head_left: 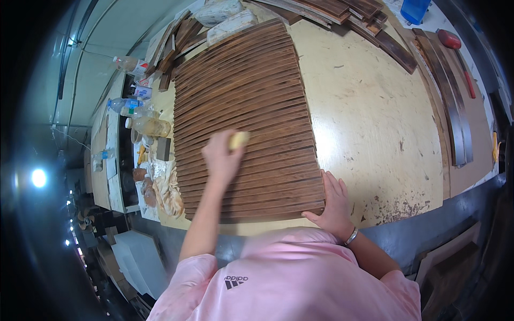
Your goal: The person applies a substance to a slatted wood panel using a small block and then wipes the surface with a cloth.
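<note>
I see clear plastic bottle with red-white label, lying at far left end of bench. Second clear bottle with blue label nearer, same side. Small bottle with blue band further left. Two whitish wrapped packs at top edge of slat panel. No signs, no screens.

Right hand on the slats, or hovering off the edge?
Touching. The head view shows the right hand lying flat against the near right corner of the dark wooden slats, its fingers over their ends.
</note>
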Action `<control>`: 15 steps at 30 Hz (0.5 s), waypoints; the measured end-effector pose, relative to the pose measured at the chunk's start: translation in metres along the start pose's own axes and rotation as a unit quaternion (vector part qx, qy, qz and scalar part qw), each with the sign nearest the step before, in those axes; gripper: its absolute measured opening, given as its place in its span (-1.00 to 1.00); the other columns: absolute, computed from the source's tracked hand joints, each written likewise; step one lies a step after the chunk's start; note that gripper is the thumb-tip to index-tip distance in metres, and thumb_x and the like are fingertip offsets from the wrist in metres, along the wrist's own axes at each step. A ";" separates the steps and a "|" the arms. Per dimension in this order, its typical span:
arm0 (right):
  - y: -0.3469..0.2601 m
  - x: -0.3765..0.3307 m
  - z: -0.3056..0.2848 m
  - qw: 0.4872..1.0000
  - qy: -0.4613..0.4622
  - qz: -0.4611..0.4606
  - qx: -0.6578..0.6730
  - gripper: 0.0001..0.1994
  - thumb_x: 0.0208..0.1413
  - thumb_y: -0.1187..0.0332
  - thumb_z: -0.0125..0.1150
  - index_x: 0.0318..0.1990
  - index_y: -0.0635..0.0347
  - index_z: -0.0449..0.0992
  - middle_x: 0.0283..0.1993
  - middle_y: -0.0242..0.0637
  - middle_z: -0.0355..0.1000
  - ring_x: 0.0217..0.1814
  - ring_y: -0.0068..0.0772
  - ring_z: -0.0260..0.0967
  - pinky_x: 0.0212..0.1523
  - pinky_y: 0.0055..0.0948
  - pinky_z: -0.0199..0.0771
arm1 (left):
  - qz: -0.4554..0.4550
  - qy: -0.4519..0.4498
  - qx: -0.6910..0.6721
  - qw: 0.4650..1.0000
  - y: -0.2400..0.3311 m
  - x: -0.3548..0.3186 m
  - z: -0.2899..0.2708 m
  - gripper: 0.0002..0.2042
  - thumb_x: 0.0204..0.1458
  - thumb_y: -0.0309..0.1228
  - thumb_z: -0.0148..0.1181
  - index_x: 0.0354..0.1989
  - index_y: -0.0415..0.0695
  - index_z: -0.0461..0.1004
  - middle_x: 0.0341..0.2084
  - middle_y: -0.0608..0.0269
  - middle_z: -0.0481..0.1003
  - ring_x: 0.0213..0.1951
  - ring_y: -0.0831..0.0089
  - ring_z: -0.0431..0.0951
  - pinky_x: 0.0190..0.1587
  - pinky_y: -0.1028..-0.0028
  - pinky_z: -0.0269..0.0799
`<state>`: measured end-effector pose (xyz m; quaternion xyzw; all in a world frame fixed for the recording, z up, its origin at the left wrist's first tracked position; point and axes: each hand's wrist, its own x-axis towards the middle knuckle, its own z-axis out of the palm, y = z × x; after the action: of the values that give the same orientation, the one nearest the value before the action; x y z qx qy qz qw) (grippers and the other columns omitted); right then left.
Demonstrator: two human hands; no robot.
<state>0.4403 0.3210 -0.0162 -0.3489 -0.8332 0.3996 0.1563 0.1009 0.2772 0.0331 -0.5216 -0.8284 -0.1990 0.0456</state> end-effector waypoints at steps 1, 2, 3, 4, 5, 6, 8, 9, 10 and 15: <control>-0.001 0.001 0.000 1.000 -0.001 0.003 0.004 0.23 -0.31 0.05 0.65 0.50 0.36 -0.02 0.47 0.11 0.14 0.56 0.05 0.04 0.56 0.08 -0.17 | -0.035 0.041 0.018 0.998 -0.040 -0.011 -0.011 -0.66 -0.06 -0.36 0.45 -0.07 0.00 0.56 -0.20 0.18 0.59 -0.14 0.14 0.61 -0.09 0.17 0.50; -0.003 0.002 0.000 1.000 -0.003 0.004 0.010 0.23 -0.32 0.08 0.65 0.50 0.36 -0.01 0.47 0.11 0.15 0.56 0.05 0.04 0.56 0.08 -0.17 | -0.115 0.053 0.045 0.991 -0.081 -0.026 -0.025 -0.68 -0.02 -0.37 0.44 -0.07 -0.04 0.56 -0.18 0.14 0.59 -0.11 0.12 0.60 -0.03 0.19 0.51; -0.008 0.002 0.000 1.000 -0.006 0.007 0.016 0.23 -0.33 0.10 0.66 0.49 0.37 0.00 0.47 0.12 0.15 0.56 0.05 0.04 0.56 0.09 -0.17 | -0.188 0.066 0.053 0.979 -0.119 -0.040 -0.037 -0.68 0.02 -0.37 0.43 -0.04 -0.05 0.56 -0.17 0.09 0.59 -0.11 0.15 0.61 -0.03 0.20 0.51; -0.008 0.002 -0.001 1.000 -0.009 0.007 0.008 0.22 -0.31 0.07 0.65 0.49 0.38 0.00 0.47 0.11 0.15 0.56 0.05 0.03 0.55 0.09 -0.17 | -0.257 0.066 0.072 0.961 -0.120 -0.043 -0.052 -0.68 0.05 -0.36 0.42 -0.02 -0.08 0.57 -0.16 0.06 0.57 -0.11 0.17 0.60 -0.02 0.23 0.51; -0.006 0.002 -0.002 1.000 -0.013 0.006 0.001 0.21 -0.28 0.03 0.63 0.48 0.40 0.01 0.47 0.10 0.14 0.56 0.04 0.03 0.55 0.09 -0.17 | -0.248 0.104 0.048 0.962 -0.122 -0.044 -0.052 -0.67 0.05 -0.36 0.42 -0.02 -0.11 0.57 -0.15 0.05 0.57 -0.12 0.16 0.60 -0.03 0.23 0.51; -0.007 0.003 -0.003 1.000 -0.018 -0.001 -0.005 0.20 -0.26 0.00 0.62 0.48 0.41 0.01 0.48 0.10 0.14 0.56 0.04 0.02 0.54 0.09 -0.17 | -0.239 0.147 0.028 0.959 -0.122 -0.043 -0.056 -0.67 0.04 -0.37 0.42 -0.02 -0.14 0.57 -0.14 0.04 0.56 -0.12 0.16 0.60 -0.04 0.24 0.52; -0.002 0.002 -0.002 1.000 -0.013 -0.007 -0.012 0.21 -0.29 0.03 0.63 0.48 0.41 0.01 0.47 0.09 0.15 0.56 0.05 0.03 0.54 0.10 -0.16 | -0.192 0.164 -0.078 0.964 -0.058 -0.022 -0.032 -0.64 0.03 -0.35 0.45 -0.02 -0.21 0.57 -0.13 0.02 0.56 -0.13 0.14 0.60 -0.05 0.23 0.52; 0.001 0.002 -0.002 1.000 -0.009 -0.008 -0.018 0.21 -0.30 0.05 0.64 0.48 0.41 0.01 0.46 0.09 0.15 0.56 0.05 0.03 0.54 0.11 -0.15 | -0.162 0.121 -0.054 0.978 0.007 -0.010 -0.030 -0.59 -0.02 -0.31 0.46 -0.01 -0.20 0.57 -0.13 0.01 0.56 -0.14 0.10 0.60 -0.03 0.22 0.51; -0.002 0.001 -0.002 1.000 -0.010 -0.008 -0.020 0.21 -0.31 0.06 0.65 0.48 0.41 0.02 0.46 0.09 0.16 0.56 0.05 0.03 0.53 0.11 -0.15 | -0.061 0.065 -0.059 0.994 0.033 -0.011 -0.020 -0.59 -0.05 -0.31 0.47 -0.01 -0.14 0.55 -0.20 0.10 0.53 -0.16 0.10 0.55 -0.07 0.21 0.48; 0.000 0.001 0.003 0.999 -0.001 -0.011 -0.042 0.22 -0.35 0.10 0.67 0.47 0.42 0.03 0.45 0.10 0.17 0.55 0.07 0.04 0.52 0.13 -0.13 | 0.043 0.025 0.021 0.999 0.040 -0.021 -0.003 -0.62 -0.08 -0.28 0.43 -0.03 0.02 0.58 -0.21 0.12 0.54 -0.16 0.13 0.55 -0.10 0.14 0.41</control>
<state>0.4386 0.3200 -0.0180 -0.3455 -0.8530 0.3631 0.1454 0.1454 0.2736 0.0416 -0.5501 -0.8080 -0.1929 0.0857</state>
